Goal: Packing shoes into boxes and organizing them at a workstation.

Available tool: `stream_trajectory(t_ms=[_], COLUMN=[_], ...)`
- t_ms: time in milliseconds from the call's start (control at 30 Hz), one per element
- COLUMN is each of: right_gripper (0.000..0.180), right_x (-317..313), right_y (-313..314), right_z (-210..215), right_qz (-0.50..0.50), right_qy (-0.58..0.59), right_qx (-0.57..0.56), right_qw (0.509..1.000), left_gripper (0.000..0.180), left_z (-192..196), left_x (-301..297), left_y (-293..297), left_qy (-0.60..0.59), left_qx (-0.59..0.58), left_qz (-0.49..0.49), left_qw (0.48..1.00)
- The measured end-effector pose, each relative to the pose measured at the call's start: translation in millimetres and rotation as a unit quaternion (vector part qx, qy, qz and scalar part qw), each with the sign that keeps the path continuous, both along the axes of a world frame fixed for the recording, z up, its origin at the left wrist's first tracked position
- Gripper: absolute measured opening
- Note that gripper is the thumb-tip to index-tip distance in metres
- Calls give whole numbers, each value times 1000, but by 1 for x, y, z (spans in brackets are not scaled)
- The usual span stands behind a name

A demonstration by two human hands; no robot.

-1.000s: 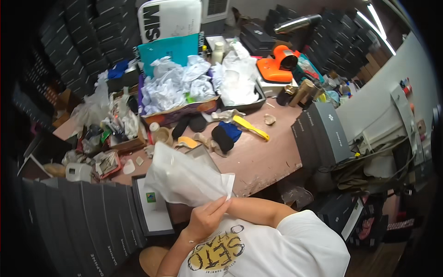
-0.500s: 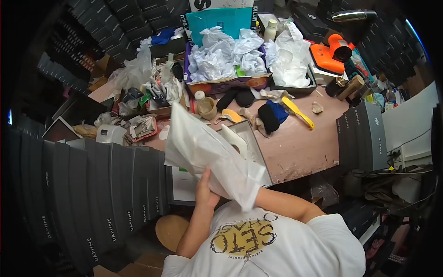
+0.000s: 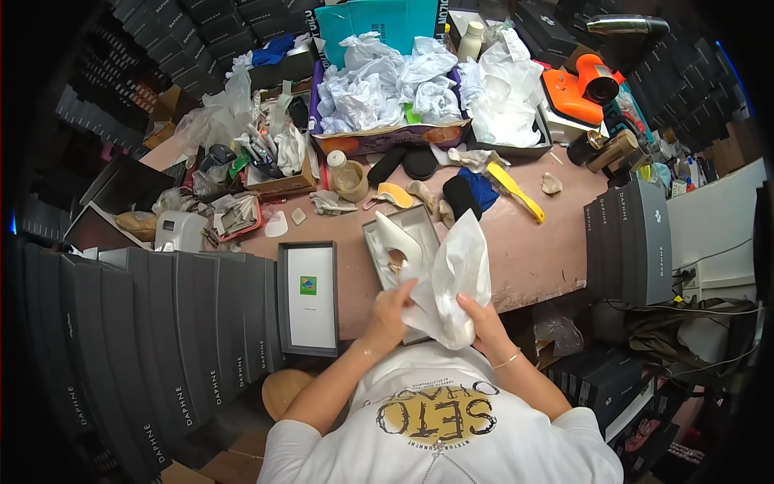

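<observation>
- Wrapping (image 3: 466,270), thin, white and translucent, is held above the near end of an open grey box (image 3: 422,216); by it, that end of the box is largely covered, and whether anything is enclosed in its folds cannot be told.
- By the right hand (image 3: 486,327) the wrapping is gripped, the thumb laid on top; the other fingers are mostly hidden behind it.
- The left hand (image 3: 387,316) is set apart from the right, at the wrapping's left edge; its fingertips are blurred, so whether the sheet is pinched or only touched cannot be told.
- One white shoe (image 3: 393,234) is contained in the box, pointed end away from the body; its nearer part is obscured by the wrapping, and a gold-toned detail there is hard to make out.
- A box lid (image 3: 311,329), white inside, is placed to the left on the table (image 3: 536,262).
- Dark boxes (image 3: 145,331) are stacked at far left, their outer ones lost in the lens's black rim.
- A teal panel (image 3: 375,28) is cut off by the upper edge.
</observation>
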State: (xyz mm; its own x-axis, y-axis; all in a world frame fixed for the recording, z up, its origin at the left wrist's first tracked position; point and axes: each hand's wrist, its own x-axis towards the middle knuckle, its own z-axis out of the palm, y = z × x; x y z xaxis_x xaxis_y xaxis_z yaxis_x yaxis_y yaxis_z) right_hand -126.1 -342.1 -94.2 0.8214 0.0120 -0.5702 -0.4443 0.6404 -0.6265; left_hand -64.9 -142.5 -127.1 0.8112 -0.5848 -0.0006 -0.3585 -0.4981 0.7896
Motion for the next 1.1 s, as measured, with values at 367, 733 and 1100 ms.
stream_trajectory(t_ms=[367, 733, 1100], right_gripper=[58, 62, 50], right_x=[-42, -14, -17], right_y=[-68, -68, -56], right_z=[-1, -1, 0], right_qz=[-115, -43, 85], right_qy=[-43, -66, -35], right_qx=[-127, -163, -273], right_qw=[984, 984, 958], left_gripper=[106, 47, 28], left_z=[-131, -141, -126], left_x=[-15, -14, -6], left_y=[-59, -49, -49], left_qy=[250, 207, 336], left_qx=[7, -66, -222], left_qz=[367, 306, 325], left_qw=[896, 927, 856])
